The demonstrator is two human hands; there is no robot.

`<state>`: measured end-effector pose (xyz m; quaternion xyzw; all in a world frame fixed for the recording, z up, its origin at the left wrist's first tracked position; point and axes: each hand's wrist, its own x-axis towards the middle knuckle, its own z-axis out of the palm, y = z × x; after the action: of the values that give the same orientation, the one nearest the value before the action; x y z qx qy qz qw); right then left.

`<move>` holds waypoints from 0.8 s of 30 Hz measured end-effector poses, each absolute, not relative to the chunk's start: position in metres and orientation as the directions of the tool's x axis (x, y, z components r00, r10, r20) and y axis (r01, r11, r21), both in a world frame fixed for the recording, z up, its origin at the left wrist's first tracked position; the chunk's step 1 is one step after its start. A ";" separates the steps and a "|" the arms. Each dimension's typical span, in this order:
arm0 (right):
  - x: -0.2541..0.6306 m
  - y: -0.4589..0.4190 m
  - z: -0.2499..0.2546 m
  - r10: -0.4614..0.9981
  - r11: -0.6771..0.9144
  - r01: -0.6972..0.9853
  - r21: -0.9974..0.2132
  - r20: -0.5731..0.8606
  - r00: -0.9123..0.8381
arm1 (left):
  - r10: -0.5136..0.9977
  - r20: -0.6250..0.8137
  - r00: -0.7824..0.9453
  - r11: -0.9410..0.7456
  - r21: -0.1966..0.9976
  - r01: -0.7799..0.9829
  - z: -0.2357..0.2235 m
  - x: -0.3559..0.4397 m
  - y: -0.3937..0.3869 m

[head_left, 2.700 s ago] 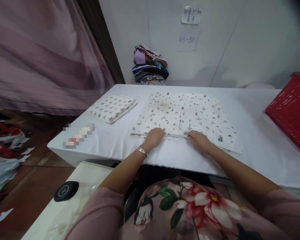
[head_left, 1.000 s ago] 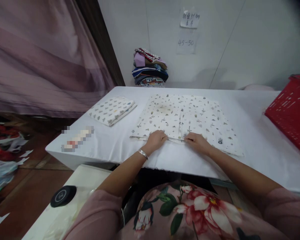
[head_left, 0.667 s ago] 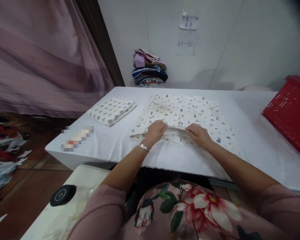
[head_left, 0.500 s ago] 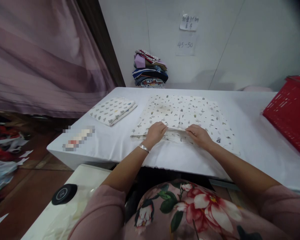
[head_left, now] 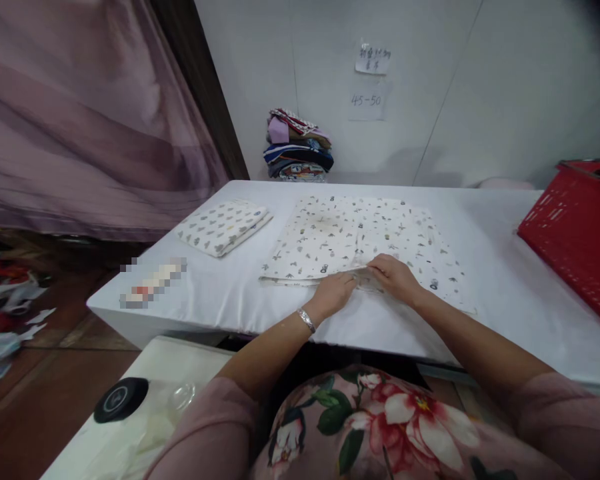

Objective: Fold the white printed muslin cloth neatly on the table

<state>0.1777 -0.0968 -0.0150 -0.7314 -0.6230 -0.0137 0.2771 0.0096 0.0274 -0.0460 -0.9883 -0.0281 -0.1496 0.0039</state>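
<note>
A white cloth point(head_left: 315, 233) with small grey prints lies folded in a rough rectangle on the smooth, fabric-covered desk point(head_left: 495, 267). The right hand point(head_left: 395, 277) arches, grip pinched on its near edge; the left hand point(head_left: 334, 293) reaches alongside, grip unclear. A wall sheet point(head_left: 367, 110) reads "45-50".

On the wall point(head_left: 505, 87) beyond the right hand point(head_left: 394, 277), a lower sheet point(head_left: 367, 112) reads "45-50", handwritten, beneath an upper sheet point(head_left: 373, 67) of blurred handwritten Chinese characters.
</note>
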 end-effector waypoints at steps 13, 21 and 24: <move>0.124 -0.120 -0.044 0.893 0.175 0.937 -0.304 0.451 -0.020 | 0.297 0.196 0.935 -0.955 0.057 0.292 -0.036 0.041 0.033; 0.151 -0.118 -0.064 0.852 0.016 0.886 -0.463 0.471 0.231 | 0.247 0.267 0.931 -0.969 0.054 0.242 -0.034 0.041 0.043; 0.163 -0.120 -0.064 0.813 -0.088 0.889 -0.450 0.482 0.325 | 0.233 0.283 0.930 -0.972 0.085 0.217 -0.030 0.034 0.043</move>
<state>0.1631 -0.1202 -0.0640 -0.7357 -0.5784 -0.0541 0.3482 0.0343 0.0427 -0.0299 -0.9821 -0.1146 -0.1472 -0.0262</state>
